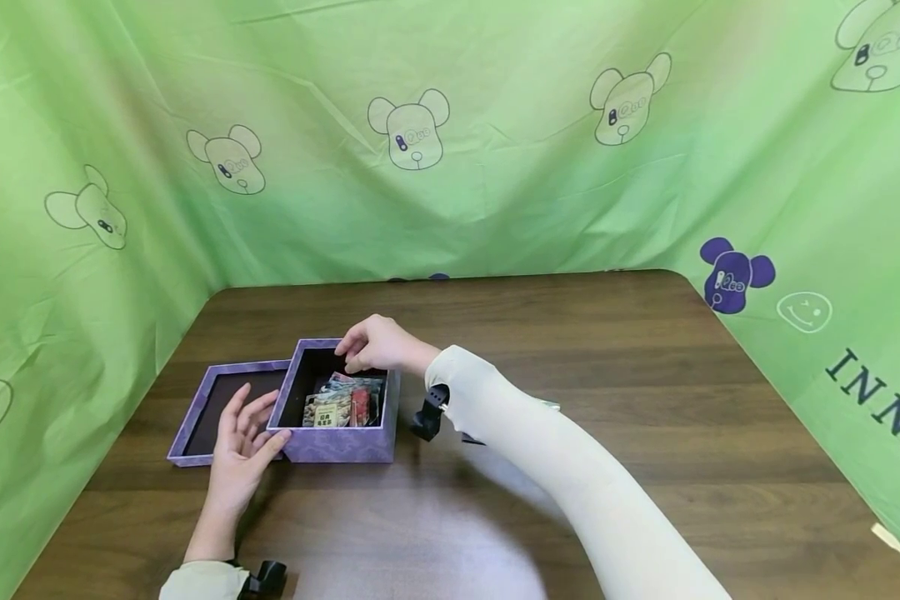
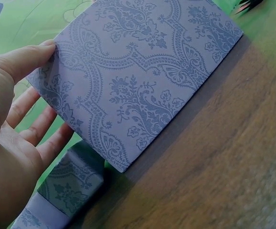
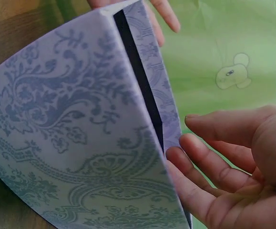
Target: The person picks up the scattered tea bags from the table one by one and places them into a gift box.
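1. My left hand [image 1: 240, 450] has its thumb against the near left corner of the purple patterned box [image 1: 337, 447], fingers spread apart and fairly straight beside its left wall.
2. My right hand [image 1: 378, 343] is over the box's far right part, fingers loosely bent, thumb apart from the forefinger; I see nothing between them.
3. The box sits upright and uncovered on the wooden table [image 1: 660, 375], colourful packets [image 1: 332, 412] inside it.
4. The matching lid [image 1: 221, 396] lies hollow side up, just left of the box, partly behind my left hand.
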The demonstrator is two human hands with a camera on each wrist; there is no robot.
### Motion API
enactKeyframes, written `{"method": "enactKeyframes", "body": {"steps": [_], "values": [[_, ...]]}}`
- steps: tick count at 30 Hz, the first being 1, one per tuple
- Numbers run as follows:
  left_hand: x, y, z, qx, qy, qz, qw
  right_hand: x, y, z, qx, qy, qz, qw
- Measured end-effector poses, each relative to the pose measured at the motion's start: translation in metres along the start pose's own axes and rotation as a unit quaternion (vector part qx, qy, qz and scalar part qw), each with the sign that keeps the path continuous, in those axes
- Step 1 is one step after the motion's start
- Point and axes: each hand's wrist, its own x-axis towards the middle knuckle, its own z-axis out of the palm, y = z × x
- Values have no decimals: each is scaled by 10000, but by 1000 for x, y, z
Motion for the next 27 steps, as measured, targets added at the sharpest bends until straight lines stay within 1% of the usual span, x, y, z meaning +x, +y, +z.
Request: {"method": "enactKeyframes", "body": {"steps": [2, 4, 10, 14, 20, 22, 27], "values": [[0, 0, -1, 21, -8, 7, 10000, -1, -1, -1, 181, 10, 19, 9998], [0, 0, -1, 42, -21, 3, 10000, -3, -1, -3, 475, 26, 48, 9989], [0, -1, -2, 121, 1, -34, 9999, -13, 8, -16, 1243, -18, 8, 9922], [1, -1, -2, 144, 12, -46, 9999, -25, 21, -32, 1590, 35, -3, 9873], [2, -2, -2, 44, 10, 46, 10000, -48, 51, -55, 2292, 248, 427, 9721], [2, -2, -2, 39, 21, 42, 10000, -57, 62, -62, 2387, 336, 544, 9690], [2, -3, -2, -12, -6, 29, 10000, -80, 89, -75, 2304, 468, 743, 9691]]}}
